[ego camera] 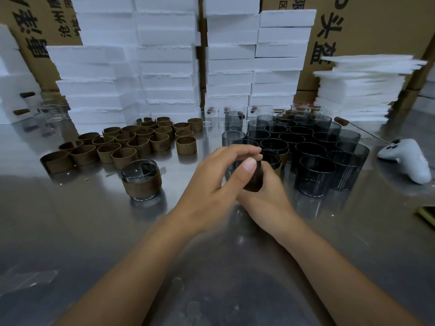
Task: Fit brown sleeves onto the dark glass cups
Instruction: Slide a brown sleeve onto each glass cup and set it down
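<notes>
With your left hand (pixel 219 177) and right hand (pixel 267 196) both curled round the dark glass cup (pixel 270 158), seat its brown sleeve (pixel 253 178) squarely, without twisting.

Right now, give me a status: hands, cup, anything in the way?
Left hand and right hand both gripping one dark cup. Sleeve on it: cannot tell. One sleeved cup finished, left side. Bare cups crowd close behind.
</notes>
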{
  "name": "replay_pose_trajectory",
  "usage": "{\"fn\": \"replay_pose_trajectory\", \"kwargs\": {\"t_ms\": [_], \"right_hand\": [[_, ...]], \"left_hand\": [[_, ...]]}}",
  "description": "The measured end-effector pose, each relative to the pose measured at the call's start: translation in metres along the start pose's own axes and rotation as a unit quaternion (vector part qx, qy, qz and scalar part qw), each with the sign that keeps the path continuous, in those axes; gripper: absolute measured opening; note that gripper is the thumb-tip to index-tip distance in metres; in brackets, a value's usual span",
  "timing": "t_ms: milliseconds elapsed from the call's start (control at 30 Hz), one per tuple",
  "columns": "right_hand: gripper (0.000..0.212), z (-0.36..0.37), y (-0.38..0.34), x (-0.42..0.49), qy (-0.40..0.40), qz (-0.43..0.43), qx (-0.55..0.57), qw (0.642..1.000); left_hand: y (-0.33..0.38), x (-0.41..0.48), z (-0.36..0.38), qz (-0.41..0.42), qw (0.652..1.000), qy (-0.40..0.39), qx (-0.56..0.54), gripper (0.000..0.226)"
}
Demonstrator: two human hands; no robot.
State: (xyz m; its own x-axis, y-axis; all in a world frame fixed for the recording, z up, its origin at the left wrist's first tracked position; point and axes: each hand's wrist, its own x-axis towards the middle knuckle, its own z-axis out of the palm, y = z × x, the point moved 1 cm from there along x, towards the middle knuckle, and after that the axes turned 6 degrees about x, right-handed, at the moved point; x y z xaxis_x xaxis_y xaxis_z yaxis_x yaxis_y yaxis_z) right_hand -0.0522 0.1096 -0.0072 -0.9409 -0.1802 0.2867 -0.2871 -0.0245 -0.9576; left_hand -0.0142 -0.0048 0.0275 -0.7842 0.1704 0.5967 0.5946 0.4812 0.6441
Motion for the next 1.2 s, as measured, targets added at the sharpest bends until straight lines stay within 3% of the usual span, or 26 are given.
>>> {"fn": "replay_pose_trajectory", "kwargs": {"t_ms": [367, 500, 800, 1200], "right_hand": [[0.032, -0.003, -0.001, 0.003, 0.076, 0.052, 0.016, 0.996], [0.031, -0.003, -0.001, 0.003, 0.083, 0.049, 0.019, 0.995], [0.028, -0.002, -0.003, 0.0, 0.047, 0.034, 0.023, 0.998], [0.035, 0.003, 0.0, 0.0, 0.002, 0.011, 0.015, 1.0]], "left_hand": [[-0.007, 0.002, -0.005, -0.001, 0.996, 0.074, 0.039, 0.028], [-0.017, 0.004, -0.007, -0.013, 0.992, 0.108, 0.056, 0.032], [-0.028, 0.004, -0.004, -0.081, 0.996, 0.02, 0.04, 0.046], [-0.01, 0.002, 0.001, -0.065, 0.996, -0.042, 0.049, 0.051]]}}
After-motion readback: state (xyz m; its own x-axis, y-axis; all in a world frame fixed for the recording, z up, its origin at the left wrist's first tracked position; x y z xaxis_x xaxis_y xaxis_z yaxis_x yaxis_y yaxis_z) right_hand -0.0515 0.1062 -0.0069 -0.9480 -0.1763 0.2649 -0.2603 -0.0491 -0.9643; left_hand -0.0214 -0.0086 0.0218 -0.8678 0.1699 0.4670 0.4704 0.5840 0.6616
